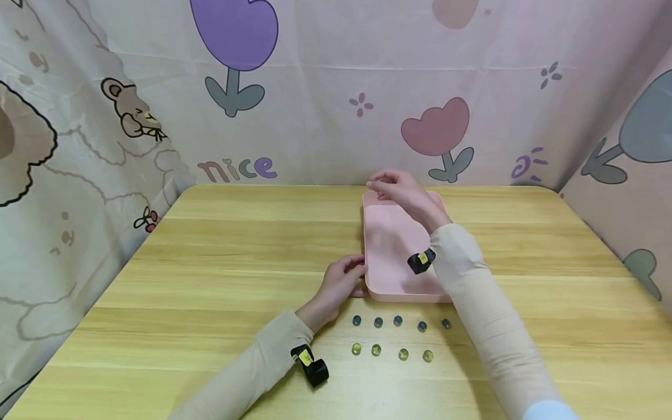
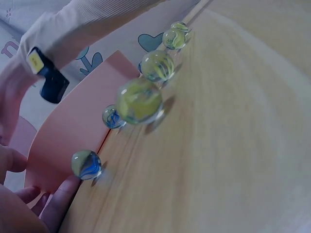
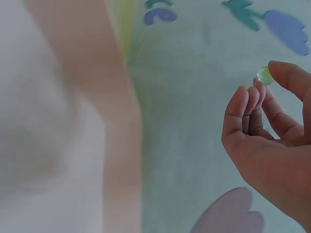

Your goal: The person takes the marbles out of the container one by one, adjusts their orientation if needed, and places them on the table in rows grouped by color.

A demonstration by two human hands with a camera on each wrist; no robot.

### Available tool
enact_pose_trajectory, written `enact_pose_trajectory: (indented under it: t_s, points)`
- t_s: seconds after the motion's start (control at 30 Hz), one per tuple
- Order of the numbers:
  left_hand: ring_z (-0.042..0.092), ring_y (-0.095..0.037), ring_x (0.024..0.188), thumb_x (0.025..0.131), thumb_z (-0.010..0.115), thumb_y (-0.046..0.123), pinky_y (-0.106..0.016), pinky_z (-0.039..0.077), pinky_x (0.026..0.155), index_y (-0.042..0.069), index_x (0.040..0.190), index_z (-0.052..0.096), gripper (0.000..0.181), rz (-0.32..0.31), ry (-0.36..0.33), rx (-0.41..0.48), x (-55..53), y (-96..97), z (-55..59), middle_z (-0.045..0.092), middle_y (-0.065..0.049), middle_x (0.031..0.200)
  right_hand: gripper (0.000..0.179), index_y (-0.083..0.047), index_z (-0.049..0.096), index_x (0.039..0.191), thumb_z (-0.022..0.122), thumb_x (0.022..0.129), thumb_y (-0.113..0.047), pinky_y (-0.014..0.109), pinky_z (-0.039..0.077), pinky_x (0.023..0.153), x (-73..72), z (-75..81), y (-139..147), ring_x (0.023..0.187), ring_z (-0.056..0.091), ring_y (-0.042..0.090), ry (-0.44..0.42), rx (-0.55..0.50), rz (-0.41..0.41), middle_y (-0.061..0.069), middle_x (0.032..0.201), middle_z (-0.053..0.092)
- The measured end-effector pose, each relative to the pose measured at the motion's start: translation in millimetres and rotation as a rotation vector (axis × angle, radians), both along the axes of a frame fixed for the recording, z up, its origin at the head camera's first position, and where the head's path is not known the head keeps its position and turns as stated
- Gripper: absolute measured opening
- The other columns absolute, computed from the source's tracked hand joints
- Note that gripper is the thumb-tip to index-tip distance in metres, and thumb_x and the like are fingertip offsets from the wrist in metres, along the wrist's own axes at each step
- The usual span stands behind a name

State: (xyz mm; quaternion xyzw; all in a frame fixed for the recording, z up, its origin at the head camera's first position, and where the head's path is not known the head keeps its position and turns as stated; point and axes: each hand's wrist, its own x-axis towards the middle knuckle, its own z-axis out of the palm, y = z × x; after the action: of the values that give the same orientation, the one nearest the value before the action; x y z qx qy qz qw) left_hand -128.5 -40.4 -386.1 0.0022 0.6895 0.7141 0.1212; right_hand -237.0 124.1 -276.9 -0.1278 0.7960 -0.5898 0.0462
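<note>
Over the far end of the pink tray, my right hand is raised, pinching a clear marble with yellow-green swirls between thumb and fingertips. My left hand holds the tray's left side near the front corner. The left wrist view shows its thumb at the rim and its fingers against the wall's lower part. In front of the tray lies a row of blue-swirled marbles. A row of yellow-green marbles lies closer to me. No marbles show on the tray's visible floor; my right forearm hides part of it.
The tray stands on a light wooden table, its far end near the back edge. A printed curtain hangs directly behind and along both sides. A black wrist camera sits close to the table beside the marbles.
</note>
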Motion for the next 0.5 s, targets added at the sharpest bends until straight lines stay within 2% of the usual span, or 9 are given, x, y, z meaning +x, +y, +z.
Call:
enact_pose_trajectory:
  t_s: [0.2,0.3,0.5]
  points:
    - [0.061,-0.022,0.094,0.096,0.056,0.010,-0.031,0.061,0.067,-0.003,0.131,0.054,0.037,-0.007,0.003,-0.003,-0.5,-1.5,0.1,0.059,-0.015,0.117,0.025,0.007,0.061,0.110,0.064,0.092,-0.009,0.030,0.054,0.085,22.1,12.9,4,0.089,0.057,0.016,0.074,-0.036,0.051,0.007,0.093,0.061]
    - [0.061,-0.022,0.094,0.096,0.056,0.010,-0.031,0.061,0.068,-0.003,0.131,0.054,0.037,-0.008,0.013,-0.002,-1.7,-1.4,1.4,0.058,-0.015,0.117,0.022,0.004,0.063,0.107,0.066,0.091,-0.010,0.029,0.054,0.084,30.6,17.4,8,0.087,0.057,0.016,0.112,-0.058,0.064,0.002,0.091,0.063]
    - [0.060,-0.020,0.092,0.095,0.056,0.009,-0.031,0.061,0.067,-0.004,0.130,0.054,0.037,-0.004,0.006,0.002,-1.4,-0.8,1.4,0.059,-0.015,0.115,0.016,0.000,0.065,0.102,0.067,0.090,-0.010,0.024,0.050,0.072,51.7,23.9,17,0.076,0.053,0.014,0.162,-0.038,0.064,-0.001,0.079,0.061]
